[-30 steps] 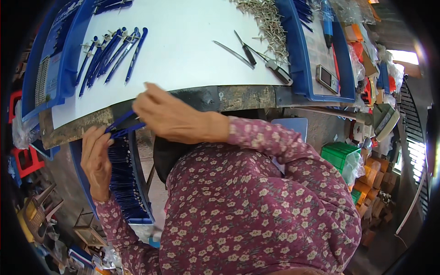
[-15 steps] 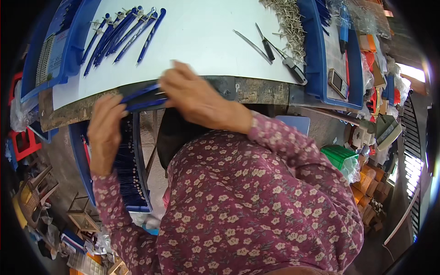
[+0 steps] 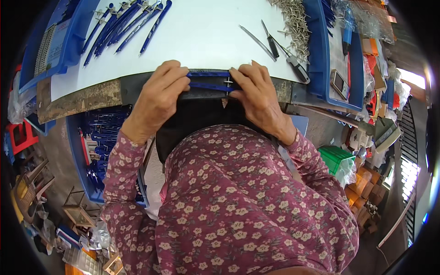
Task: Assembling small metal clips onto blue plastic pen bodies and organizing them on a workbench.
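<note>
My left hand (image 3: pixel 158 98) is closed on the left ends of two slim blue strips (image 3: pixel 208 85), which lie side by side at the table's front edge. At their right ends my right hand (image 3: pixel 261 94) pinches, its thumb and fingers around a small silver cross-shaped metal piece (image 3: pixel 228 82) that spans both strips. Fingers hide the strips' ends. Beyond the left hand, several slim blue pieces with silver metal parts (image 3: pixel 126 25) lie bunched on the white tabletop (image 3: pixel 206 36). A heap of small silver metal pieces (image 3: pixel 295 27) lies at the far right.
Near that heap lie a black-handled tool (image 3: pixel 298 69) and a curved grey strip (image 3: pixel 258 41). Blue trays stand at the left (image 3: pixel 68 46) and right (image 3: pixel 318 59) of the table; the right one holds a small device (image 3: pixel 339 85). Below, a blue crate (image 3: pixel 87 183) holds many blue pieces.
Both hands have shifted to the right along the table edge, and the blue strips have moved with them. My hands are further apart, with the silver cross piece now showing between the strips.
</note>
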A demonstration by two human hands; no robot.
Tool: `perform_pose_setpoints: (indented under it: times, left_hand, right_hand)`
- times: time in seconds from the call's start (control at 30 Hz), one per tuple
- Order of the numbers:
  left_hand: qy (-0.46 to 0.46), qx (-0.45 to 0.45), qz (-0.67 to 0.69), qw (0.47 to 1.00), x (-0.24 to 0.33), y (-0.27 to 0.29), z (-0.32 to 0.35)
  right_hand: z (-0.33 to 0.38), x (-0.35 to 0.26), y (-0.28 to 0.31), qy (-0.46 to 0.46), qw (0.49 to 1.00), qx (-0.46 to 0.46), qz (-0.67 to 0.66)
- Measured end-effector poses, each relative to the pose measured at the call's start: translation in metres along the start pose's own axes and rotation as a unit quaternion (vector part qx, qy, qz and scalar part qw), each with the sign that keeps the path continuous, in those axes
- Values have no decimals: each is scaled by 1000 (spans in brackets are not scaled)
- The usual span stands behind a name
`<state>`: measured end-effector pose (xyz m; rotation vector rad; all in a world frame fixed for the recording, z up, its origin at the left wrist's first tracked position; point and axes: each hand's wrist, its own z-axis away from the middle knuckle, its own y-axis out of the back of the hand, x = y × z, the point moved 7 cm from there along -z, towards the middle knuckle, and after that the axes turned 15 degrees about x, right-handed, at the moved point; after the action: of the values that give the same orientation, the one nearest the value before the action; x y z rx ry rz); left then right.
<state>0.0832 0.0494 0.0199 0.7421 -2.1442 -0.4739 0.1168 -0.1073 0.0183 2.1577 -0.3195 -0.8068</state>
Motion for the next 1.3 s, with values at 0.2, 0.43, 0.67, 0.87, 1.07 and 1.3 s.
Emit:
perform_pose_setpoints:
  times: [0.2,0.43,0.67,0.87,1.07,1.3]
  left_hand:
    - [22,18,-135,990,-21,61,24]
    - [100,46,-182,977,-28,108,51]
    - [-9,20,-33,999,-1,12,11]
    - [19,26,-68,997,-17,36,23]
    - [106,52,-186,975,-35,113,58]
    - [37,30,-99,994,-3,48,25]
  right_hand:
    - [-33,-33,-55,63,995,39,-71]
    - [-55,-70,-81,155,984,46,-72]
    - [1,-8,0,8,998,50,-22]
    - [-17,-21,-32,40,997,49,-50]
    - [-66,-74,-97,145,977,85,-133]
    - [-18,-24,-33,58,997,12,-51]
